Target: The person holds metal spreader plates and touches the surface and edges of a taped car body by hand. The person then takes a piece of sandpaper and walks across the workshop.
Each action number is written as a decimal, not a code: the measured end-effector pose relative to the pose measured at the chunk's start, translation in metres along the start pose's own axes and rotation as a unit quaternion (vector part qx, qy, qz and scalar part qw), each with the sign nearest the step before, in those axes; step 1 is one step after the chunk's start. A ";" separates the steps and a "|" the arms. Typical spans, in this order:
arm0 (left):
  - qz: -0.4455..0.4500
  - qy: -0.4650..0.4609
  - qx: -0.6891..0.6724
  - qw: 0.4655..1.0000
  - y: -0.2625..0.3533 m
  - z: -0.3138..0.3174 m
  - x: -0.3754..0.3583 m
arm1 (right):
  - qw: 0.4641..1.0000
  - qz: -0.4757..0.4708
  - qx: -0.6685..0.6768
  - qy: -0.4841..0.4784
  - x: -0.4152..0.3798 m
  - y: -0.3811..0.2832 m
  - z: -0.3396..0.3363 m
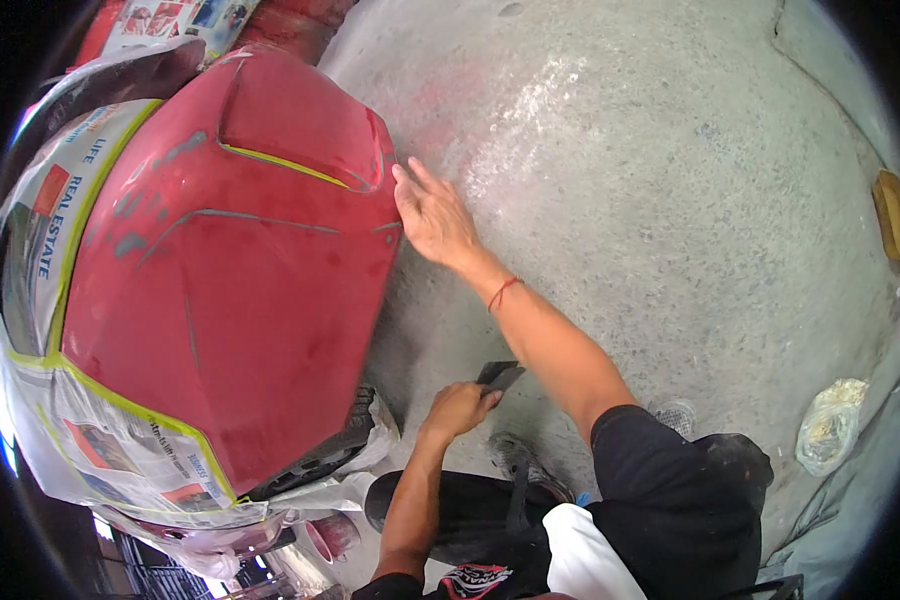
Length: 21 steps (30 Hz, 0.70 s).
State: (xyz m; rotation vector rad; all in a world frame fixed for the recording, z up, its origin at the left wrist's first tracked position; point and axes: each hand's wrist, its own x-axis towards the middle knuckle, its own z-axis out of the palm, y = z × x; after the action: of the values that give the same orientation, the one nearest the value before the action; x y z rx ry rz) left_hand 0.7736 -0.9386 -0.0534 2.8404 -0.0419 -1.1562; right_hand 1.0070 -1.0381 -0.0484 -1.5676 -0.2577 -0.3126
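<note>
A dull red car body panel (270, 280), with grey patches and yellow tape in a recess, fills the left side of the head view. My right hand (435, 215) is at the panel's right edge, fingers stretched out and fingertips at or very near the surface. Lower down, my left hand (458, 410) is closed around a dark, flat, folded piece (500, 375), whose exact kind I cannot make out. It is held away from the panel, above the floor.
Newspaper masking (65, 220) edged with yellow tape borders the panel. A tyre (315, 455) shows beneath it, beside a pinkish bucket (332, 538). On the concrete floor (650, 200) lie a plastic bag (832, 425) and a yellowish-brown block (892, 215). My shoe (518, 455) is below my left hand.
</note>
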 end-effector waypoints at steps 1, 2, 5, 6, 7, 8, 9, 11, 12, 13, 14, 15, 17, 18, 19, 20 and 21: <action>0.001 -0.007 -0.001 1.000 0.000 0.000 0.000 | 0.999 -0.014 -0.018 0.039 -0.010 -0.006 0.000; 0.002 -0.009 -0.002 1.000 0.001 0.000 0.001 | 0.999 -0.012 -0.020 0.039 -0.019 -0.010 0.000; 0.018 -0.004 0.017 1.000 0.004 0.001 0.003 | 0.998 0.002 -0.011 0.069 -0.043 -0.019 0.003; 0.028 0.007 0.004 1.000 0.005 0.001 0.003 | 0.998 0.003 -0.012 0.069 -0.049 -0.020 0.006; 0.039 0.018 -0.009 0.999 0.006 0.001 0.003 | 0.997 0.001 -0.007 0.075 -0.056 -0.021 0.009; 0.040 0.018 -0.009 0.999 0.009 -0.001 0.003 | 0.997 -0.002 -0.003 0.082 -0.062 -0.022 0.010; 0.035 0.007 0.000 0.999 0.013 -0.005 0.004 | 0.997 0.002 -0.008 0.071 -0.067 -0.024 0.009; 0.030 -0.005 0.008 1.000 0.017 -0.006 0.005 | 0.998 -0.001 -0.005 0.064 -0.078 -0.024 0.009; 0.034 0.002 0.000 0.999 0.019 -0.005 0.006 | 0.998 -0.005 0.000 0.059 -0.079 -0.022 0.009; 0.037 0.010 -0.007 0.999 0.019 -0.006 0.006 | 0.998 -0.005 0.001 0.061 -0.077 -0.018 0.007; 0.037 0.012 -0.005 0.999 0.016 -0.006 0.007 | 0.996 -0.005 0.028 0.083 -0.071 -0.016 0.003; 0.040 0.015 0.000 0.999 0.011 -0.002 0.008 | 0.993 -0.003 0.055 0.102 -0.064 -0.015 0.000; 0.041 0.013 0.001 0.999 0.005 0.002 0.007 | 0.995 -0.013 0.041 0.093 -0.038 -0.012 -0.004; 0.028 0.002 0.008 1.000 0.003 0.002 0.007 | 0.996 -0.024 0.025 0.087 -0.022 -0.008 -0.005; 0.017 -0.010 0.016 1.000 0.002 0.003 0.006 | 0.997 -0.038 -0.003 0.070 -0.007 0.002 0.000; 0.017 -0.012 0.017 1.000 0.003 0.002 0.006 | 0.997 -0.036 -0.003 0.071 -0.002 -0.001 -0.001; 0.000 -0.025 0.011 1.000 0.004 0.000 0.005 | 0.999 -0.017 0.002 0.042 0.003 -0.004 -0.003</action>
State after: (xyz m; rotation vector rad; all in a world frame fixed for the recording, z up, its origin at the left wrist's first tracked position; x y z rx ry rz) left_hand 0.7772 -0.9427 -0.0560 2.8309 -0.0568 -1.2341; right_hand 1.0085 -1.0414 -0.0432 -1.5429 -0.2207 -0.4035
